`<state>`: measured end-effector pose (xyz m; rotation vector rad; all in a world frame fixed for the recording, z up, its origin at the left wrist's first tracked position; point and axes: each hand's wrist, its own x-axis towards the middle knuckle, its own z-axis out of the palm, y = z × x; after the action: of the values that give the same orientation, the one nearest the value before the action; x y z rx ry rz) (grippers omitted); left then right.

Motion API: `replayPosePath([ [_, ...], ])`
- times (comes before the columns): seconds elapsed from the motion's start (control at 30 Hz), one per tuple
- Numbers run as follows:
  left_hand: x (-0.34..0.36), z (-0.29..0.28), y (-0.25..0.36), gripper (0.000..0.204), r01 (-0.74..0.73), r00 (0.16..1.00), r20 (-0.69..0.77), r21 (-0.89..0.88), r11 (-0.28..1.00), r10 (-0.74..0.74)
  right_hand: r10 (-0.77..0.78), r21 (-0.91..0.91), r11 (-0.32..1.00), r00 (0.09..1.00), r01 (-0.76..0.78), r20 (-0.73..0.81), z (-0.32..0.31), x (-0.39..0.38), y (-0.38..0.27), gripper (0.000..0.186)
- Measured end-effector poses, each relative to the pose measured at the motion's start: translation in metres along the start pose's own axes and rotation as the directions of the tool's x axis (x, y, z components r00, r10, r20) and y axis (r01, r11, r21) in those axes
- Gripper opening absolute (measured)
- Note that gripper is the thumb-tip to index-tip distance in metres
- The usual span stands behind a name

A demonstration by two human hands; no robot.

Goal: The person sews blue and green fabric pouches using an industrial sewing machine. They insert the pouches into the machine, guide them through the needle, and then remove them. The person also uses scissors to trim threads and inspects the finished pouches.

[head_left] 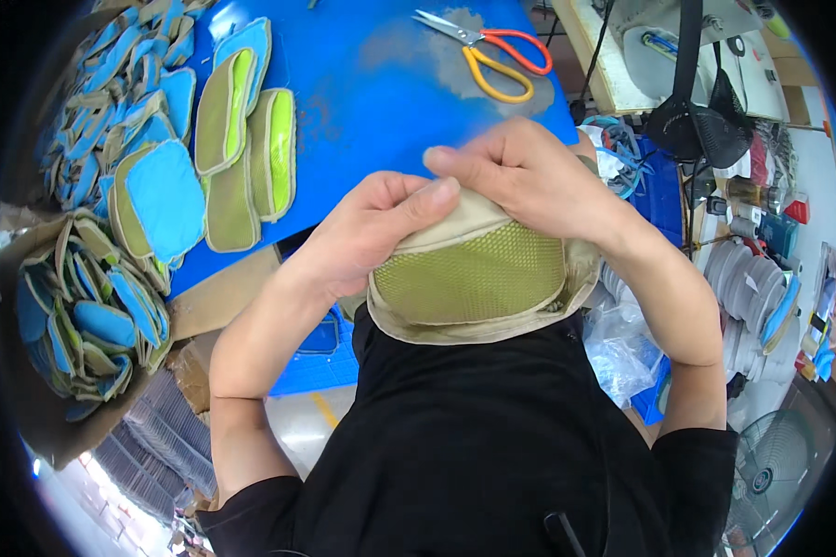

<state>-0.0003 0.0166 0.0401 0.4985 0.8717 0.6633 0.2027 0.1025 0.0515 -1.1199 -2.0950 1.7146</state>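
Observation:
Close to my body is a tan fabric piece with a yellow-green mesh panel [474, 274], probably a sewn pouch, though its full shape is hidden. My left hand [372, 218] grips its upper left edge, thumb lying on top of the tan border. At the upper right edge, my right hand [520, 172] is closed with thumb and fingers pinched together against the cloth. Slight blur covers the right fingertips. Both hands are close together just beyond the front edge of the blue table [344, 139].
Scissors [481, 46] with red and yellow handles lie at the table's far side. Flat blue and green fabric pieces [228, 111] are laid out at left, beside a large heap [111, 102]. A cardboard box [51, 432] holds more pieces. A sewing machine [655, 60] stands at right.

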Motion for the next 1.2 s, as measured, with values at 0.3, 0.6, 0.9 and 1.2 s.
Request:
replayPosePath([
  [0.3,0.021,-0.026,0.005,0.024,-0.429,0.888,-0.070,0.232,0.873,0.455,0.081,0.228,0.973,0.881,0.031,-0.466,-0.022,-0.019,0.058,0.041],
  [0.6,0.035,-0.003,-0.008,0.024,-0.290,0.954,-0.083,-0.003,0.957,0.289,0.028,0.136,0.991,0.975,0.002,-0.219,-0.019,0.001,0.026,0.039],
  [0.9,0.028,0.003,-0.006,0.013,-0.362,0.918,-0.094,0.205,0.909,0.386,0.000,0.440,0.885,0.946,0.152,-0.325,-0.011,-0.004,0.045,0.040],
  [1.2,0.038,-0.005,-0.019,0.025,-0.471,0.525,-0.154,0.766,0.437,0.837,0.043,0.493,0.850,0.910,0.184,-0.412,-0.009,-0.020,0.040,0.043],
])
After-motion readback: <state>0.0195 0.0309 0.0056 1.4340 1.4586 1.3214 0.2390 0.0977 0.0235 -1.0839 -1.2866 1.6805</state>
